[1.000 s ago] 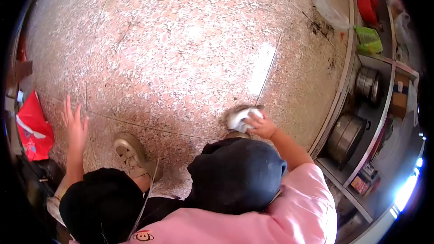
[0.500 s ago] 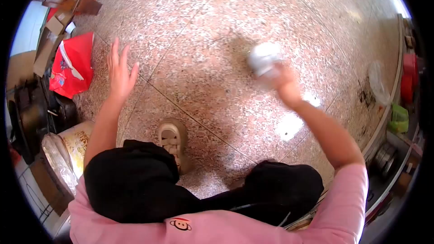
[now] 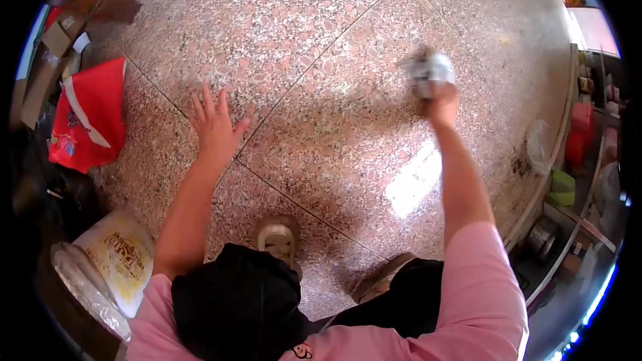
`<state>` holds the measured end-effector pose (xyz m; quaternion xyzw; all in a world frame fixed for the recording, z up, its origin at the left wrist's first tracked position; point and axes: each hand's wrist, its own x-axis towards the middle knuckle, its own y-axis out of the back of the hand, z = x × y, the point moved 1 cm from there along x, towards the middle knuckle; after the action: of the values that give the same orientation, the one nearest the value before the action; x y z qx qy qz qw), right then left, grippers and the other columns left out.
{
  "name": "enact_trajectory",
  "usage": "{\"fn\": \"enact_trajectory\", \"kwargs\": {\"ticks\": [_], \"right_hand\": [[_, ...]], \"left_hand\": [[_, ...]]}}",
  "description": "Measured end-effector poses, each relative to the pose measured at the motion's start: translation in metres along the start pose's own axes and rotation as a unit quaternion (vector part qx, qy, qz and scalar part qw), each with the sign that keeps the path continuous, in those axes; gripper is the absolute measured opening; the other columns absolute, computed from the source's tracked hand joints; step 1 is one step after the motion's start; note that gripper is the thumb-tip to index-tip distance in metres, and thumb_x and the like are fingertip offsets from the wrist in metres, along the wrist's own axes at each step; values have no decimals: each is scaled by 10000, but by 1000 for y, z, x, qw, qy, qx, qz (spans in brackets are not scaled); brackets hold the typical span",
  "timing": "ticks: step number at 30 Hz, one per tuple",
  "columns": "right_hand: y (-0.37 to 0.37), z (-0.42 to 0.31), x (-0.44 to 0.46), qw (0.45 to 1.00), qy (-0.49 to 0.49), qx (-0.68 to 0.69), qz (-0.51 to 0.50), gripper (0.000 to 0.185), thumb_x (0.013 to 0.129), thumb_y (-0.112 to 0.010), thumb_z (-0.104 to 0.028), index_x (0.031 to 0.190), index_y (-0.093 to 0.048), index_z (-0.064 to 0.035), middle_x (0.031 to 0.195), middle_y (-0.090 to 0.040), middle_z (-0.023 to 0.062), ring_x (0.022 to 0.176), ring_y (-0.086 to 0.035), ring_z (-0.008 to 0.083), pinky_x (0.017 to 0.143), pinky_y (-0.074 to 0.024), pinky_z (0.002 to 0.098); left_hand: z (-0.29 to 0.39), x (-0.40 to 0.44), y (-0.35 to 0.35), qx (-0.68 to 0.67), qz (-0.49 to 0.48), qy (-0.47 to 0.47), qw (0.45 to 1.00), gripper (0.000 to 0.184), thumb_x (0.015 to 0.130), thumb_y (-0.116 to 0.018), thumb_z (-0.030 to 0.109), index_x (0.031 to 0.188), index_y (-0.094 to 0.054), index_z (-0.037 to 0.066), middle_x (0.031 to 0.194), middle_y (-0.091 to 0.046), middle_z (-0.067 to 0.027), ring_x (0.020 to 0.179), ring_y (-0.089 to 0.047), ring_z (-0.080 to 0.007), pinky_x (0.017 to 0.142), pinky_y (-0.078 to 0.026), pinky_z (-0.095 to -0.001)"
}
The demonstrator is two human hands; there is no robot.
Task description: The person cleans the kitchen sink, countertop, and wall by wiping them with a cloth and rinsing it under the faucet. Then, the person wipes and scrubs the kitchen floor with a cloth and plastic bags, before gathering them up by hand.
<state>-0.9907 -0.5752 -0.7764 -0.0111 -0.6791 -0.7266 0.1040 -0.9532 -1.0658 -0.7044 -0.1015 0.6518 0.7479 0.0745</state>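
Observation:
My right hand [image 3: 443,101] is closed around a white-and-grey object [image 3: 430,72]. Motion smears the object, so its kind and exact shape cannot be made out. It is at or just above the speckled pink floor [image 3: 321,120], with a dark shadow beside it. Over the left part of the floor, my left hand [image 3: 215,127] is open and holds nothing, its fingers spread apart. Whether its palm touches the floor cannot be told.
A red bag [image 3: 93,117] stands at the left near cardboard pieces [image 3: 57,40]. Closer in is a white-and-yellow bucket [image 3: 117,254]. Along the right, low shelves hold a green container [image 3: 562,188] and a red box [image 3: 579,135]. A clear plastic bag [image 3: 537,147] lies beside them.
My right hand has moved farther forward and to the right with the object. My left hand has shifted right and slightly nearer to me, staying open. The camera view has also shifted.

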Motion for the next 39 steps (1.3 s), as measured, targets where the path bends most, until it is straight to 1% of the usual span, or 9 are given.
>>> {"fn": "enact_trajectory", "kwargs": {"ticks": [5, 7, 10, 15, 21, 26, 30, 35, 39], "right_hand": [[32, 124, -16, 916, -376, 74, -120, 566, 746, -506, 20, 1262, -482, -211, 998, -610, 172, 913, -589, 302, 786, -465, 397], [46, 51, -39, 1000, 9, -26, -11, 460, 739, -515, 6, 1190, -486, -80, 978, -534, 163, 912, -506, 340, 836, -399, 456], [54, -139, -69, 974, 14, 226, -30, 351, 841, -471, -138, 1184, -472, -68, 1088, -531, 167, 944, -534, 278, 799, -466, 396], [170, -278, 30, 604, -275, 579, -474, 288, 907, -426, -291, 1088, -497, -78, 1039, -537, 113, 902, -562, 207, 753, -519, 307], [29, -83, 37, 994, -85, 19, 58, 345, 764, -517, 57, 1060, -570, -112, 1079, -571, 146, 926, -580, 273, 563, -566, 284], [33, -152, -5, 835, -406, 355, -112, 385, 819, -534, -118, 1200, -481, -114, 1172, -523, 132, 1059, -520, 283, 679, -541, 352], [83, -207, -49, 960, 78, 212, -164, 387, 902, -444, -298, 1224, -439, -84, 1103, -536, 128, 947, -574, 219, 691, -541, 312], [29, -69, 74, 916, -275, 226, -187, 350, 908, -393, -228, 1209, -454, -61, 790, -599, 106, 675, -600, 219, 441, -522, 301], [18, -55, 74, 992, -101, -75, 7, 280, 764, -554, -114, 1033, -597, -49, 1129, -554, 146, 1058, -511, 262, 849, -455, 358]], "left_hand": [[16, 40, -1, 13, -280, 138, 950, 1142, 655, -722, 485, 1402, 26, 51, 1404, 182, -284, 1275, 41, -539, 951, -121, -687], [23, 47, 3, 7, -338, 162, 927, 1235, 626, -749, 478, 1388, 123, 48, 1364, 257, -310, 1267, 104, -538, 949, -127, -689], [20, 45, 6, -22, -334, 155, 930, 1243, 618, -775, 418, 1385, 132, 51, 1362, 271, -300, 1262, 120, -541, 953, -114, -689], [16, 44, 11, -16, -355, 149, 923, 1279, 620, -789, 354, 1357, 215, 62, 1324, 359, -272, 1226, 228, -534, 946, -82, -702], [13, 46, -5, 5, -393, 163, 905, 1295, 641, -768, 391, 1326, 285, 76, 1292, 401, -271, 1207, 267, -532, 948, -71, -699], [16, 52, 2, -4, -399, 164, 902, 1297, 641, -768, 395, 1325, 287, 75, 1292, 407, -264, 1201, 281, -528, 956, -69, -688], [17, 48, 2, 8, -402, 167, 900, 1299, 639, -767, 405, 1326, 288, 83, 1296, 406, -258, 1201, 288, -523, 958, -64, -685], [14, 45, -4, 19, -400, 165, 902, 1304, 634, -765, 426, 1328, 287, 89, 1306, 398, -251, 1208, 278, -521, 958, -52, -687], [14, 45, -6, 24, -405, 172, 897, 1315, 621, -768, 442, 1330, 278, 79, 1317, 387, -246, 1228, 255, -510, 962, -67, -684]]}}
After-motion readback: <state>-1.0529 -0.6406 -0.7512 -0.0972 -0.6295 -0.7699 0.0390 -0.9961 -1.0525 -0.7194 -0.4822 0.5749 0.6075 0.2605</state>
